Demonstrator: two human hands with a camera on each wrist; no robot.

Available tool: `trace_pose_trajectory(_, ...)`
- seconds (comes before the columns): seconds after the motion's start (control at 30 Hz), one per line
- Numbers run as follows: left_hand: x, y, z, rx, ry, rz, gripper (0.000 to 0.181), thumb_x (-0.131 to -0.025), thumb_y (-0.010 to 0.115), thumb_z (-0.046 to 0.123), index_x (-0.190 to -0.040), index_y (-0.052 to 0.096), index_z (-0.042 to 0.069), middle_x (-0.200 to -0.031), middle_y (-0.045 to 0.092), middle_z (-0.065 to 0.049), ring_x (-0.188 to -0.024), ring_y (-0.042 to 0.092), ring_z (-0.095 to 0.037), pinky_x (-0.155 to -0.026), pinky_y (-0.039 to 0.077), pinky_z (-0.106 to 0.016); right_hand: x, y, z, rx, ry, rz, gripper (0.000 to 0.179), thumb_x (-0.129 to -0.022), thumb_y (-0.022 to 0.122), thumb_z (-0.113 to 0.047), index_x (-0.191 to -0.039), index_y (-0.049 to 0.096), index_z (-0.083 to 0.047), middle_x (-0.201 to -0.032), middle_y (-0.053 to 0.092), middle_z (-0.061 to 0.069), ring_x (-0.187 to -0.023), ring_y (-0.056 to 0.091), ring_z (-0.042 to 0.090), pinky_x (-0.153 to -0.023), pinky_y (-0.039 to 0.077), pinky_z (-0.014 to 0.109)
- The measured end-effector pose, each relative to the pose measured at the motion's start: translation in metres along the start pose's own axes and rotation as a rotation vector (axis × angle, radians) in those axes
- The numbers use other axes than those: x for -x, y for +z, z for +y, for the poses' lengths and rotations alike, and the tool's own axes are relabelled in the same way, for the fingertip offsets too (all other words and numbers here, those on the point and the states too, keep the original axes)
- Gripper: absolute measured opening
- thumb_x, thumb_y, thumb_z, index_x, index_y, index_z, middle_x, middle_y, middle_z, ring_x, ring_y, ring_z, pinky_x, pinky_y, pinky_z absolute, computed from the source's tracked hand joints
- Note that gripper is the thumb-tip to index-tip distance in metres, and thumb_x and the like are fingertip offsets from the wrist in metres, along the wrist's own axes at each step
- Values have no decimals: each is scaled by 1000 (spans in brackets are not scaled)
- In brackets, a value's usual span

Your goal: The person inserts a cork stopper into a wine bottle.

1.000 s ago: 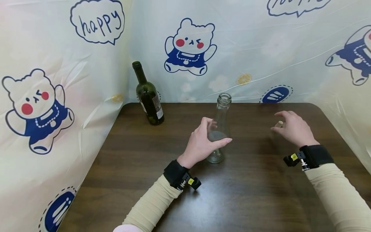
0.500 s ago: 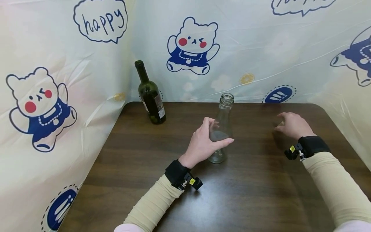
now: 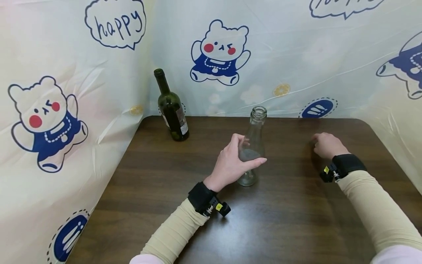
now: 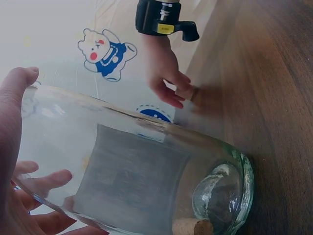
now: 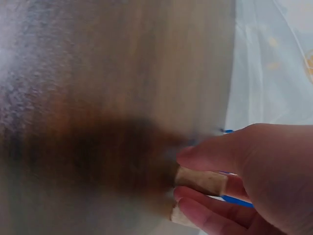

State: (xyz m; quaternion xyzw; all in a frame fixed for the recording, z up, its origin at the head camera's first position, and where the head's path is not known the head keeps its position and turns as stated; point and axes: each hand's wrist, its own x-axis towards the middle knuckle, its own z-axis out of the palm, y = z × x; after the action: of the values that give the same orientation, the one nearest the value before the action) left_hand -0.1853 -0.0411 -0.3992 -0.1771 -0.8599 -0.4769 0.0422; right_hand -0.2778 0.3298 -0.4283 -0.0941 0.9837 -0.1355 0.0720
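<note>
My left hand (image 3: 227, 164) grips a clear glass bottle (image 3: 254, 141) round its middle. The bottle stands upright on the table, its mouth uncapped. Close by, in the left wrist view, a cork (image 4: 193, 226) shows at the lower edge of the bottle (image 4: 132, 181); whether it lies inside or behind the glass I cannot tell. Low over the table's right part, my right hand (image 3: 328, 146) pinches a tan cork (image 5: 201, 181) between thumb and fingers. Another tan patch shows below the finger; whether it belongs to the same cork is unclear. The head view hides the cork behind the hand.
A dark green wine bottle (image 3: 172, 113) with a label stands at the table's back left. The brown wooden table (image 3: 280, 216) ends at a printed curtain (image 3: 283, 55) behind and at both sides.
The right hand has come down and slightly nearer, its fingers closing, and the tan piece seen there is now hidden from the head view. The left hand and clear bottle stay put.
</note>
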Motion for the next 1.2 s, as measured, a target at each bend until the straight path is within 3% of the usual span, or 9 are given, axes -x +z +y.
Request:
trace_pose_trajectory(0.17,0,1,1,8,9,-3,76,-79,72,68,-130,44,19,-129,67,6,-119,61,-16,-94,50,-43,-2,8,3,69,-27,40,33,-86,58,6,-116,66,15,-114,64,39,-105,59,53,-93,48,67)
trace_pose_trajectory(0.37,-1,1,1,6,14,-5,76,-79,72,68,-131,44,20,-129,67,5,-119,62,-16,-93,51,-44,-1,10,-2,25,3,61,29,-88,58,6,-114,68,13,-113,65,38,-100,60,49,-91,49,67)
trace_pose_trajectory(0.57,-1,1,2,8,13,-4,76,-78,73,67,-131,44,20,-129,67,5,-119,62,-16,-93,51,-43,1,13,-13,35,-38,119,33,-92,57,0,-121,65,14,-115,59,36,-104,60,53,-88,50,69)
trace_pose_trajectory(0.8,0,1,1,11,12,-6,77,-79,73,66,-132,44,19,-129,67,6,-120,61,-16,-94,51,-43,2,10,-29,77,-121,231,30,-97,59,-7,-116,70,12,-108,63,31,-97,64,47,-82,53,64)
trace_pose_trajectory(1.2,1,0,-1,11,-3,4,76,-77,71,71,-129,45,21,-127,67,8,-120,61,-15,-94,50,-43,5,-13,-72,-21,-170,299,24,-100,59,-14,-116,63,4,-111,61,26,-98,62,39,-83,52,60)
